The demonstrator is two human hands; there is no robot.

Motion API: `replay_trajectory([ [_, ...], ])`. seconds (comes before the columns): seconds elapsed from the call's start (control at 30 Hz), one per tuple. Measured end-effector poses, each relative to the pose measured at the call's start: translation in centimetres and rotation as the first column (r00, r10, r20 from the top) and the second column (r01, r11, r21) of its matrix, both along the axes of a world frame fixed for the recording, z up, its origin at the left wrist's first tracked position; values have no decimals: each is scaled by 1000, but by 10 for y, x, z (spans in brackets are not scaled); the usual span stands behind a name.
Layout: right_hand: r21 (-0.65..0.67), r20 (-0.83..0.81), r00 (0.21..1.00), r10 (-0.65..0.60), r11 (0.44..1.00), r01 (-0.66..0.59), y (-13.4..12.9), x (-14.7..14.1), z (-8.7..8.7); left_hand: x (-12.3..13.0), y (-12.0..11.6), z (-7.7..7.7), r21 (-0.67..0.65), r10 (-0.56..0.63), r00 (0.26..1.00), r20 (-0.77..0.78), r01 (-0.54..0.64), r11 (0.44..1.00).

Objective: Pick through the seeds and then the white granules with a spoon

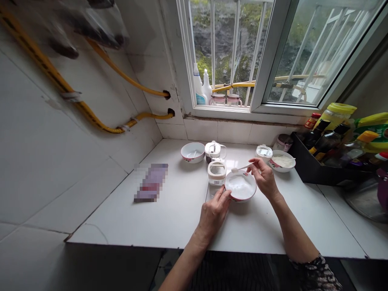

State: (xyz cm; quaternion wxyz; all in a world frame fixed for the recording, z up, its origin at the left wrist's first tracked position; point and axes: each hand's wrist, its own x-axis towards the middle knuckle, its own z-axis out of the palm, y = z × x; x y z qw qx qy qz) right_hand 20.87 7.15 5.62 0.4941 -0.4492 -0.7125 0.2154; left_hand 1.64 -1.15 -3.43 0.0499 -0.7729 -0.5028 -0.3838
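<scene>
My left hand (214, 211) grips the left side of a white bowl (244, 198) with a red rim, its fingers at the edge. White granular powder (241, 186) lies inside the bowl. In my right hand (264, 178) is the handle of a small white spoon (243, 167), pinched between thumb and fingers. The spoon's head is over the bowl's far left edge; whether it touches the powder I cannot tell. A seasoning jar (216, 173) with a pale lid stands just left of the bowl, close to my left fingers.
Behind stand another bowl (193, 155), a jar with dark contents (213, 151) and a third jar (264, 152). A bowl of white contents (282, 162) sits beside a black box (318, 171) of bottles. A blurred purple packet (151, 184) lies left on the counter (178, 218).
</scene>
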Motion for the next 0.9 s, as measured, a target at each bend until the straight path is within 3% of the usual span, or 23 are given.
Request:
replay_trajectory([
  [0.13, -35, 73, 997, 31, 999, -29, 3, 3, -7, -1, 0, 1, 22, -14, 1000, 16, 14, 1000],
  [0.27, 75, 151, 988, 45, 996, -57, 1, -4, -12, -1, 0, 2, 33, -18, 1000, 15, 17, 999],
  [0.5, 239, 272, 942, 197, 934, -265, -8, -9, -4, -2, -1, 0, -18, 5, 1000, -19, -6, 1000],
  [0.67, 219, 404, 868, 288, 891, -397, -11, -6, 2, -2, -2, 2, -25, -2, 1000, -7, 1, 1000],
  [0.77, 197, 429, 866, 257, 909, -368, -12, 1, 6, -1, -2, 3, -4, -5, 1000, 1, 5, 1000],
  [0.9, 165, 325, 933, 156, 962, -219, -12, 8, 8, -1, -1, 3, 18, -10, 1000, 7, 10, 1000],
])
